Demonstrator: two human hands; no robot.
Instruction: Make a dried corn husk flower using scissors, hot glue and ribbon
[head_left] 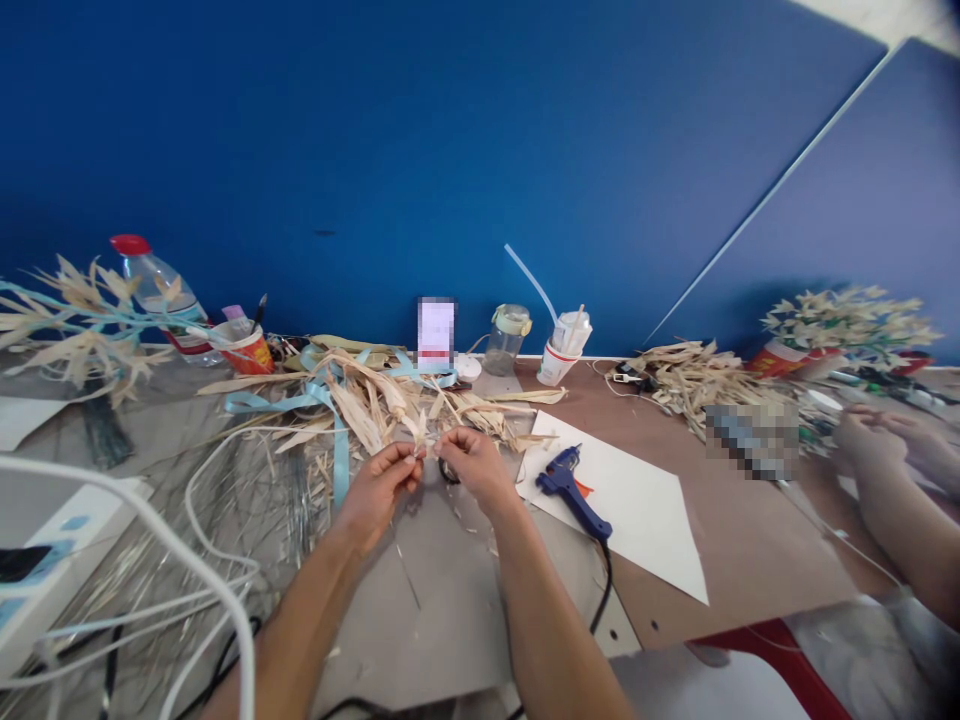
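My left hand [384, 482] is closed in a pinch on a small flower of dried husk [418, 426], whose pale pointed petals stick up above the fingertips. Close beside it, the fingers of my right hand [475, 468] are pinched together at the flower's base; what lies between them is too small to make out. Behind both hands spreads a pile of dry husk strips [364, 405], with a light blue ribbon [341, 455] hanging across it. A blue glue gun [574, 490] lies on a white sheet [660, 535] to the right of my hands.
A white power strip [71, 555] and looping white cables [214, 530] crowd the left, near thin wires [300, 500]. A paper cup [555, 362], a clear bottle [504, 345] and a phone [436, 330] stand along the blue partition. Another person's hands [874, 440] are at far right.
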